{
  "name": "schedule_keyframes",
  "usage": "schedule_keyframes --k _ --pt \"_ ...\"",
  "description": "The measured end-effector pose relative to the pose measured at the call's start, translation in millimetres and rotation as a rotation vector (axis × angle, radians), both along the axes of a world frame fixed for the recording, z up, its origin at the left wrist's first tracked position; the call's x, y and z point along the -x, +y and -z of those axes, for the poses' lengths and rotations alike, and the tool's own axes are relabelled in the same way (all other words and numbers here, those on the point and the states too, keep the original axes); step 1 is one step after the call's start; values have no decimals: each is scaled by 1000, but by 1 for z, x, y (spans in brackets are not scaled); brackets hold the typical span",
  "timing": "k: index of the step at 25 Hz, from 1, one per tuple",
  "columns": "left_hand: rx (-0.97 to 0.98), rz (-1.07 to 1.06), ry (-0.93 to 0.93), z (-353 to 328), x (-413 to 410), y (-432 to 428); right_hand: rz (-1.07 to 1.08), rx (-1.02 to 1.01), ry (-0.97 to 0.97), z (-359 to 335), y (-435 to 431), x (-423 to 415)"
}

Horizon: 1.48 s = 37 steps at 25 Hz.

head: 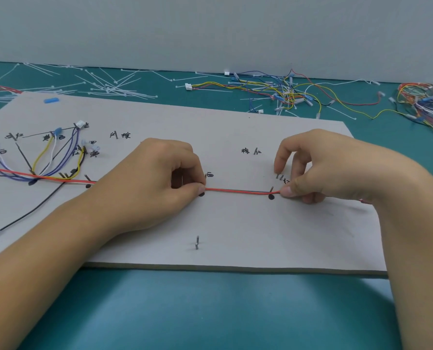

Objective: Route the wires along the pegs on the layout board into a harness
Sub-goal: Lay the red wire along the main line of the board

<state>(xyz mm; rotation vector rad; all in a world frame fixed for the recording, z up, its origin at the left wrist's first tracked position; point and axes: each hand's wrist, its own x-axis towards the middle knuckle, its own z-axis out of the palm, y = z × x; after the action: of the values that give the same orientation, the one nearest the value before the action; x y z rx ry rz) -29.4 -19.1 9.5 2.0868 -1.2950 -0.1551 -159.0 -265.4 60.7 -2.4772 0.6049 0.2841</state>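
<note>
Seemingly taut wire, well inside board

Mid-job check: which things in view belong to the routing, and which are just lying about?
In use: red wire, pinched by left hand and right hand; layout board; pegs; routed wires at left.
Lying about: white cable ties; loose wire pile; small blue piece.
</note>
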Motion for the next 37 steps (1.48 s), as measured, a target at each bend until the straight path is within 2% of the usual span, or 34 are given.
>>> schedule_keyframes --k 3,9,18,23,27,34,37 --pt "-3 -13 14 -1 1 0 -12 20 18 0 -1 -1" --pt "-20 -84 4 -1 8 -3 95 73 -33 8 1 -6" --pt "-6 -60 -42 -5 10 -3 113 104 -84 10 4 -11" --pt "-12 -42 -75 -3 6 -4 100 214 -132 16 8 -12" --pt "-18 -41 -52 -3 3 6 98 191 -170 18 17 -13" --pt "-199 -155 -69 -18 -24 35 0 150 -323 32 47 -24" --pt "-1 -241 -113 -14 -11 21 15 106 -240 28 42 -23"
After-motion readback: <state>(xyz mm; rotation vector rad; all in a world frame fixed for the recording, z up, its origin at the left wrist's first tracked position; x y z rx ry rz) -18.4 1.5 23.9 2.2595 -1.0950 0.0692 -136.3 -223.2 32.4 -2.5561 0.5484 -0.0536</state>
